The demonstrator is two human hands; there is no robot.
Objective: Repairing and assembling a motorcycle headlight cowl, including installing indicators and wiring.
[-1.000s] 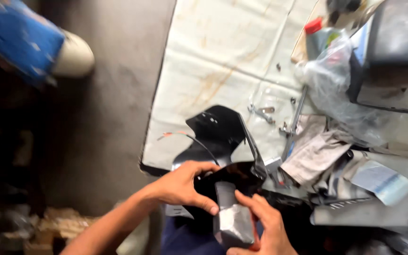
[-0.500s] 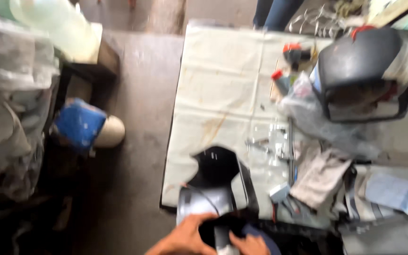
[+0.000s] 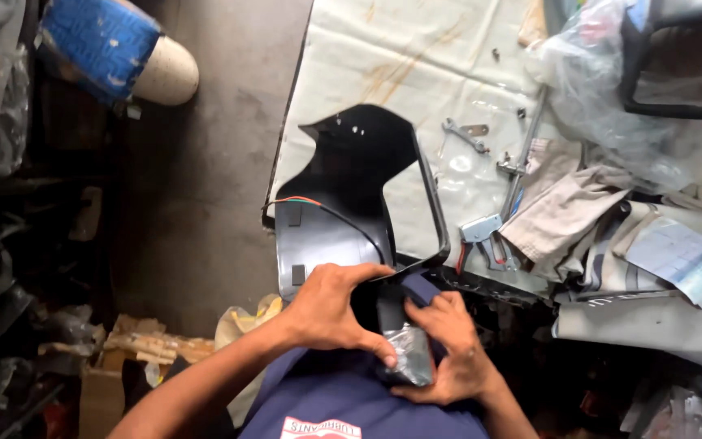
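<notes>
Black plastic mirror housing (image 3: 351, 195) sits at centre frame, its lower end against the person's lap, its top over the stained white cloth (image 3: 383, 57). Left hand (image 3: 331, 309) clamps the glossy shell; right hand (image 3: 448, 349) closes around a shiny grey part (image 3: 408, 358) — smooth curved plastic could slip, and the thin red wire (image 3: 302, 201) might snag.

Black plastic housing (image 3: 351, 187) glossy, smooth; cloth sheet (image 3: 383, 65) matt, stained; metal wrench (image 3: 465, 134) dull.
</notes>
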